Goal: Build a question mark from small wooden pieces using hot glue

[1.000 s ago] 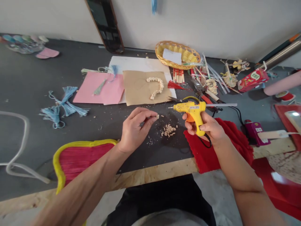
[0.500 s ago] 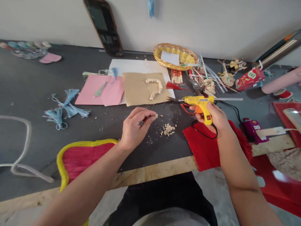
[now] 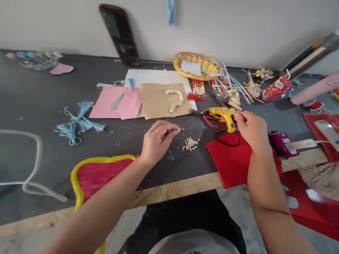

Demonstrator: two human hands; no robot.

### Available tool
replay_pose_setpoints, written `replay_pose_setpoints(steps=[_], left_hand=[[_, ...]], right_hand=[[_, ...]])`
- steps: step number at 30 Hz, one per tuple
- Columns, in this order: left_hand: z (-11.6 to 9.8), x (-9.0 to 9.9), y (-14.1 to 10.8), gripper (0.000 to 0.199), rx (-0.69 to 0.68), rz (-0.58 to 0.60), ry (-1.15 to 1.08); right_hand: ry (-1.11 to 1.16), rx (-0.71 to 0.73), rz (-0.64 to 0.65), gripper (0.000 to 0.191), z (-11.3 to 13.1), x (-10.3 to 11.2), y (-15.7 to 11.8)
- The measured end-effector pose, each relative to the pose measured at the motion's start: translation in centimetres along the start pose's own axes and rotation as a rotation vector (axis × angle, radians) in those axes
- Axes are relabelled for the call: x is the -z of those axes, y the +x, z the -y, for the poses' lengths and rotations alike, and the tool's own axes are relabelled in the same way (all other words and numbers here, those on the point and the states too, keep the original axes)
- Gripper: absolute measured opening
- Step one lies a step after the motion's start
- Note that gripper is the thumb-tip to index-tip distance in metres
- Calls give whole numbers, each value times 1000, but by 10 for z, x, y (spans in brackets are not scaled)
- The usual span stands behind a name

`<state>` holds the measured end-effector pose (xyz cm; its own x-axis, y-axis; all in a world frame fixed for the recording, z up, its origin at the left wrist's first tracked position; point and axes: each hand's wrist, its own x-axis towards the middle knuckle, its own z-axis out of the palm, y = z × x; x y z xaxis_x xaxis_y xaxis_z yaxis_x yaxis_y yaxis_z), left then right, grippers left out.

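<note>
Between its thumb and fingertips my left hand (image 3: 160, 143) pinches a small pale wooden piece (image 3: 179, 129). A pile of similar pieces (image 3: 190, 144) lies on the dark table to its right. My right hand (image 3: 250, 128) is closed with thumb and forefinger at the back end of the yellow glue gun (image 3: 222, 114), on the glue stick; its other fingers are curled. The gun rests by the scissors (image 3: 196, 112). On brown paper (image 3: 156, 102), a curved row of wooden pieces (image 3: 180, 98) forms a hook shape.
Red cloth (image 3: 233, 162) lies beneath my right wrist. Behind are a wicker basket (image 3: 196, 75), a leaning phone (image 3: 120, 35) and a juice box (image 3: 277, 88). Blue tassels (image 3: 82, 120) and pink paper (image 3: 103, 106) lie left. A purple device (image 3: 284, 144) sits right.
My right hand has let go of the glue gun's handle and moved to its back end. The gun now sits lower. My left hand still pinches the piece. The view has shifted slightly.
</note>
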<state>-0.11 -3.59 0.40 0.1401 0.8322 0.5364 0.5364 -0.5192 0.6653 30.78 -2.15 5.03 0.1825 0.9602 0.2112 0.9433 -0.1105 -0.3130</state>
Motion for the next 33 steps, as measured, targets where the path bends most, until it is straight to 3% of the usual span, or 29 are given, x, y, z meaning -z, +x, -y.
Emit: replay_pose_setpoints(steps=[2,4,7,9,15,26,29,33], left_hand=[[0,0,0,8,-2,9,-12],[0,-1,-1,8,-4,13,-21],[0,-1,-1,9,-6,5,-23],[0,-1,-1,9,-12,1,-20],[-2,-1,-1,9,-8,25,-29],[-1,-3,-1,9,-33,38,-10],[-2,-3,-1,10,-36,38,-3],[-5,-2,-1,9,-37,59,-24]], right_hand=[[131,144,-27,21,21,2,-12],[297,360,88,9,41,-2,-21],[285,658,315,13,60,-16,-26],[214,759,394,11,64,-27,-26],[117,773,395,13,60,-47,-28],[-31,754,363,17,64,-52,-39],[74,731,311,17,63,-54,-38],[427,689,104,14,69,-51,-36]])
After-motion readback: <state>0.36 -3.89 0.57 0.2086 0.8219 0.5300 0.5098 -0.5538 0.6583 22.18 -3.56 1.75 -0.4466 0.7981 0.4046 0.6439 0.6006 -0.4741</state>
